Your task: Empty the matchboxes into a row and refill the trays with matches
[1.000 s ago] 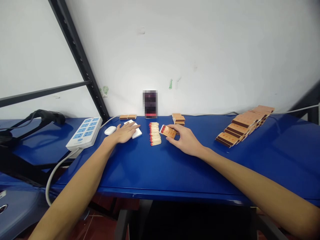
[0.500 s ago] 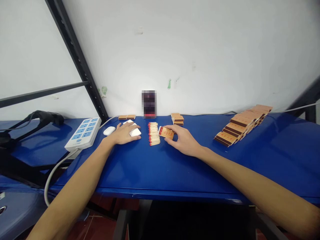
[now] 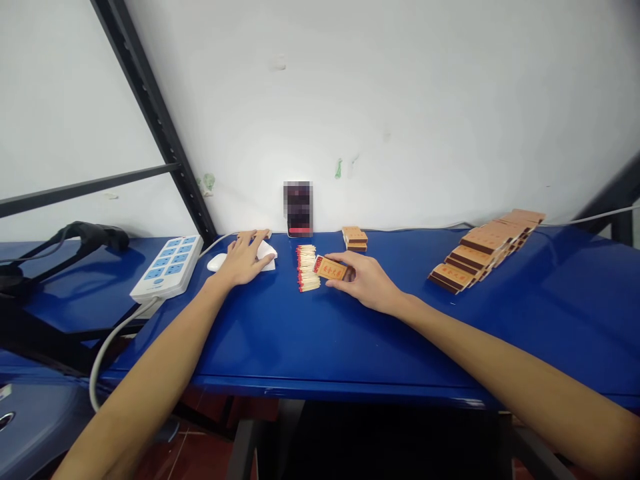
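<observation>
White wall [image 3: 400, 100] behind blue worktop [image 3: 320, 347]. Long row of matchboxes [image 3: 480, 257] at the rear right corner, power strip [image 3: 167, 267] at the left edge. Loose matches [image 3: 307, 268] piled mid rear edge. Right hand [image 3: 365, 280] pinches 1 matchbox [image 3: 330, 269] against the pile's right side; contents not visible. Left hand [image 3: 243, 260] lies flat, fingers spread, on white tray [image 3: 269, 254] left of the pile; contents hidden.
</observation>
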The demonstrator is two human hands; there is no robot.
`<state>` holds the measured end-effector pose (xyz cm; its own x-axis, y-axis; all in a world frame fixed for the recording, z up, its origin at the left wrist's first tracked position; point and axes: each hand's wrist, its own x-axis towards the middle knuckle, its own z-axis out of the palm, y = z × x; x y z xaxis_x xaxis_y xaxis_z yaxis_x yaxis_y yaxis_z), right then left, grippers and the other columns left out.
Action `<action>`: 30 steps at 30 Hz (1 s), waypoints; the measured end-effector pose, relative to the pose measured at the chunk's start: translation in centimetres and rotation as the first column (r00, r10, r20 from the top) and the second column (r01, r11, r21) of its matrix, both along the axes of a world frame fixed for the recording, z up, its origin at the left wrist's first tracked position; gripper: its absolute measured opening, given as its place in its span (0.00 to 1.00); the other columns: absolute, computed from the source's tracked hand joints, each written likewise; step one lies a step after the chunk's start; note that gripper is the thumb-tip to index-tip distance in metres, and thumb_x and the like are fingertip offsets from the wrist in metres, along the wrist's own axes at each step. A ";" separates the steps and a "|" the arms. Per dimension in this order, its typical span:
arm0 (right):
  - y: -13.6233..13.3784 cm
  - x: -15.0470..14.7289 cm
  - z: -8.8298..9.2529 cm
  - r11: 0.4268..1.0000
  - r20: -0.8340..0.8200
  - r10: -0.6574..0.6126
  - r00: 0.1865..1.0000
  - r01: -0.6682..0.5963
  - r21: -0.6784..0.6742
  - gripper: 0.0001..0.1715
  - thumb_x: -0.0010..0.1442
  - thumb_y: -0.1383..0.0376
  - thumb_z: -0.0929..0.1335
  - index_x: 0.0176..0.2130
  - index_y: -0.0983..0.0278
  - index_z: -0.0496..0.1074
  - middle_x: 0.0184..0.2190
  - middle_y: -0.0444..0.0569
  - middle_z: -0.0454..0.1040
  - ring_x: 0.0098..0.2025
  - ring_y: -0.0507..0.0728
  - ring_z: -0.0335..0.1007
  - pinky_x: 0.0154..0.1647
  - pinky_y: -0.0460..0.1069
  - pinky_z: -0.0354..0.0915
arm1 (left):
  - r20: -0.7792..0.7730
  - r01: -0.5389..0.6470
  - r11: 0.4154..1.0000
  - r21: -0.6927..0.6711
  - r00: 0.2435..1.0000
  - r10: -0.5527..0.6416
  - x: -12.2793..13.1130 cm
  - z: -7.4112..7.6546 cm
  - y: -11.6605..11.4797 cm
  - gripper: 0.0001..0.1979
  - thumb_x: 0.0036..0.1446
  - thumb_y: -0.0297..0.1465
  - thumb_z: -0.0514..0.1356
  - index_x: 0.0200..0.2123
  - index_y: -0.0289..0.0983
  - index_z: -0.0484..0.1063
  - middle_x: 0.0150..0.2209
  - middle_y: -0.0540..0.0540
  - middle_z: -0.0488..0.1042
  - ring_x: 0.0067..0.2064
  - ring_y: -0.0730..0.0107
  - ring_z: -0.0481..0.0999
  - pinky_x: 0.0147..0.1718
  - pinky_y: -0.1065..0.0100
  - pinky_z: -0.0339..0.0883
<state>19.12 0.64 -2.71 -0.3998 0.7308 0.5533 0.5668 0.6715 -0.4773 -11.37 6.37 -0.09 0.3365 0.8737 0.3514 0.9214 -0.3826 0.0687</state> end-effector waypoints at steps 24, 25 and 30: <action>-1.2 -0.2 0.8 0.990 0.106 0.072 0.992 -0.059 -0.125 0.09 0.67 0.59 0.63 0.35 0.59 0.60 0.26 0.41 0.64 0.26 0.54 0.58 0.29 0.49 0.55 | -0.114 0.006 0.990 -0.139 0.993 -0.022 1.3 -0.9 0.8 0.36 0.62 0.54 0.50 0.68 0.44 0.56 0.70 0.38 0.55 0.69 0.43 0.54 0.63 0.40 0.49; -1.2 -0.2 0.8 0.990 0.106 0.075 0.992 -0.061 -0.126 0.08 0.67 0.59 0.63 0.36 0.59 0.62 0.27 0.41 0.65 0.27 0.54 0.59 0.30 0.49 0.55 | -0.120 0.008 0.990 -0.143 0.993 -0.025 1.2 -0.9 0.9 0.34 0.63 0.53 0.50 0.67 0.44 0.58 0.68 0.38 0.58 0.69 0.45 0.56 0.63 0.41 0.50; -1.3 0.1 0.8 0.979 0.049 0.138 0.989 -0.128 -0.158 0.14 0.69 0.59 0.60 0.50 0.61 0.67 0.39 0.49 0.73 0.38 0.57 0.68 0.40 0.53 0.64 | -0.121 0.041 0.991 -0.128 0.991 -0.056 0.4 -0.8 1.3 0.26 0.65 0.47 0.50 0.59 0.43 0.68 0.63 0.40 0.66 0.65 0.51 0.63 0.62 0.45 0.54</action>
<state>19.18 -0.67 -1.94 -0.5277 0.7435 0.4107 0.5076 0.6637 -0.5494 -11.02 7.65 -0.84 0.4139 0.8895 0.1938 0.9062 -0.4228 0.0050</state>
